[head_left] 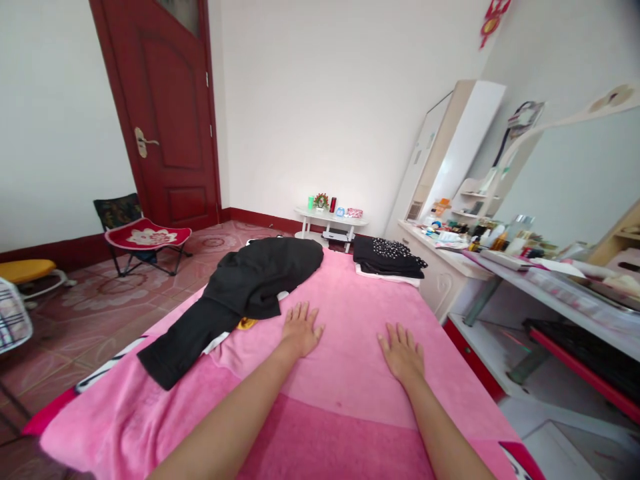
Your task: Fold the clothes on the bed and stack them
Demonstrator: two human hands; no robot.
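My left hand (300,332) lies palm down on a pink blanket (345,393), its fingers spread. To the right, my right hand (401,353) also rests flat on the blanket with the fingers apart. Neither hand holds anything. Just left of my left hand, a black garment (255,277) is heaped across the blanket, one long sleeve or leg stretching toward the near left. Something white and yellow (247,323) peeks out from under it. At the far right end of the blanket sits a folded stack of black clothing (387,257) with white dots, over a white piece.
A dressing table (475,267) crowded with bottles and a mirror stands along the right. Beyond the blanket's far end is a low white table (333,217) with small items. On the left are a folding chair (147,233), a yellow stool (25,270) and a red door (173,113).
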